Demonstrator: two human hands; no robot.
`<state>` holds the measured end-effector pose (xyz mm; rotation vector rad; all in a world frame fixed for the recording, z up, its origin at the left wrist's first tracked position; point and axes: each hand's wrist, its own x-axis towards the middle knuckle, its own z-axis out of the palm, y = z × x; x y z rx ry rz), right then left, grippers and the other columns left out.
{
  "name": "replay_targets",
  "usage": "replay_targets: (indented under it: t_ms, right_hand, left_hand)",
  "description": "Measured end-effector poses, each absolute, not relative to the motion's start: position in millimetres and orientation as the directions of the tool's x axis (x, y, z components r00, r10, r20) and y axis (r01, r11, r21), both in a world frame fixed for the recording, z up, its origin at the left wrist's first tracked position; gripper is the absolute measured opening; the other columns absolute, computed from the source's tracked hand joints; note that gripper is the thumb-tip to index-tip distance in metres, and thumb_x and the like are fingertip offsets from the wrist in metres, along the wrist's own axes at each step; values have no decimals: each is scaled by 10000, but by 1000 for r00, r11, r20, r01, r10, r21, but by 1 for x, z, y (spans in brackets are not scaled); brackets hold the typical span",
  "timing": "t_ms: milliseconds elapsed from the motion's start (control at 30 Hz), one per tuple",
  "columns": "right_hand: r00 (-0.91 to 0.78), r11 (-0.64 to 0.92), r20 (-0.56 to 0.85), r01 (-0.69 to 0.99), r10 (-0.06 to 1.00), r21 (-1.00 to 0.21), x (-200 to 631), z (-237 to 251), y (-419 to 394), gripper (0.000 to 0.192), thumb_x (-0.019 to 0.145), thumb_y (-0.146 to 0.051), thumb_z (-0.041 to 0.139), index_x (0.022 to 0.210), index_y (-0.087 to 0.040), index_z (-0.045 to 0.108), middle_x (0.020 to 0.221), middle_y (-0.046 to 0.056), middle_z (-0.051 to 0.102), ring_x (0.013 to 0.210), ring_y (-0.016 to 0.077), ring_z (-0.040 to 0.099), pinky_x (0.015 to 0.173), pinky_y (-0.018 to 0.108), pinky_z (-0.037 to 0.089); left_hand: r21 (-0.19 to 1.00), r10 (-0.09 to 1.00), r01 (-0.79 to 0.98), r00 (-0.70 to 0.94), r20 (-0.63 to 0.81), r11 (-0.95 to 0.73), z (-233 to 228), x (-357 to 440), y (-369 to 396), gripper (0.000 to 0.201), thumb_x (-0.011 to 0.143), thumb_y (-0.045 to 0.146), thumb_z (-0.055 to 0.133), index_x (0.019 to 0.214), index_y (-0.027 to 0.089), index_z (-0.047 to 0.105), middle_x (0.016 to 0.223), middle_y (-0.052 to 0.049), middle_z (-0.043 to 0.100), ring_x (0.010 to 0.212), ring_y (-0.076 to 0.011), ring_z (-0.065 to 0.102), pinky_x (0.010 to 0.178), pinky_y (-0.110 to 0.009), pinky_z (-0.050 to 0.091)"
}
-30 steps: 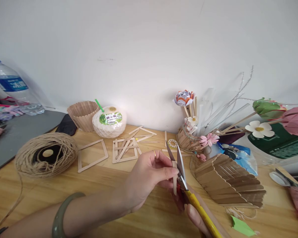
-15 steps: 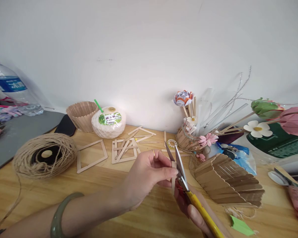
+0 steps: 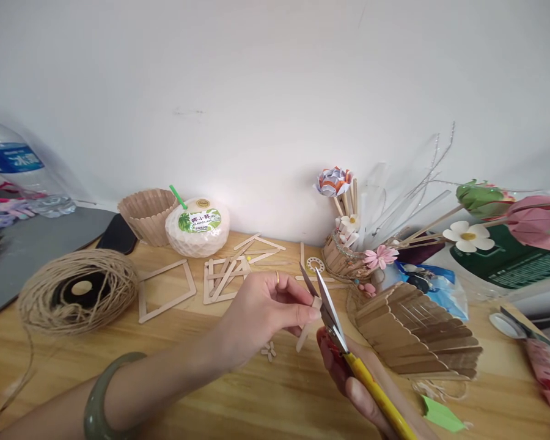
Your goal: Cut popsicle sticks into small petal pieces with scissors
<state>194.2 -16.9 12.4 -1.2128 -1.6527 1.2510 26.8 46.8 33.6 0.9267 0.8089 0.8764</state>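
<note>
head-worn view, facing forward-down, close over wooden table (image 3: 119, 366)

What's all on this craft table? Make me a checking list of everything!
Surface: wooden table, with small wood offcuts lying on it.
Job's things: craft stick; yellow-handled scissors with blades open around its top end.
Clutter: twine ball, stick frames, coconut drink, stick basket, fan-shaped stick piece, paper flowers, water bottle.
Grips: left hand pinches the stick; right hand holds the scissors.
Cables: nothing seen; only loose twine.
Surroundings: plain white wall.
</note>
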Motion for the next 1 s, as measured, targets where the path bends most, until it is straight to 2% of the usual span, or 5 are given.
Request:
replay_targets:
  t_ms: [167, 333, 700, 900, 1000]
  right_hand:
    - [-280, 78, -2, 275, 960, -958, 196, 11, -17, 475, 761, -704, 440, 681, -236, 437, 621, -26, 381, 550, 162, 343, 542, 288, 334]
    - [-260, 64, -17, 302, 965, -951, 200, 6, -19, 412, 771, -640, 500, 725, -232, 468, 671, -6, 419, 597, 178, 381, 570, 284, 380]
    - [-268, 46, -44, 318, 962, -947, 206, 2, -21, 425, 758, -647, 513, 769, -223, 508, 673, 0, 431, 629, 191, 419, 608, 297, 409]
    - [-260, 52, -45, 355, 965, -933, 204, 8, -19, 493, 723, -709, 491, 682, -218, 471, 632, -8, 412, 595, 173, 389, 545, 276, 353]
    - [-308, 33, -81, 347, 948, -937, 206, 5, -15, 547, 694, -750, 475, 625, -211, 415, 595, -31, 362, 536, 132, 308, 481, 252, 268]
  left_hand:
    - [914, 883, -251, 430, -191, 320, 34, 25, 49, 125, 582, 154, 742, 613, 117, 627, 599, 9, 598, 533, -77, 517, 529, -212, 446]
    - [921, 882, -237, 434, -184, 308, 33, 24, 50, 124, 577, 159, 749, 602, 126, 632, 581, 14, 591, 534, -80, 517, 534, -214, 444]
    - [913, 872, -259, 457, -173, 317, 34, 24, 51, 131, 580, 155, 754, 596, 126, 627, 548, 25, 586, 502, -66, 506, 515, -200, 428]
    - [922, 876, -248, 454, -162, 298, 34, 23, 52, 133, 580, 150, 752, 599, 120, 624, 561, 18, 595, 490, -66, 507, 505, -204, 422]
    - [927, 876, -244, 460, -149, 286, 34, 22, 53, 135, 589, 163, 749, 606, 120, 622, 563, 17, 593, 488, -67, 505, 498, -203, 417]
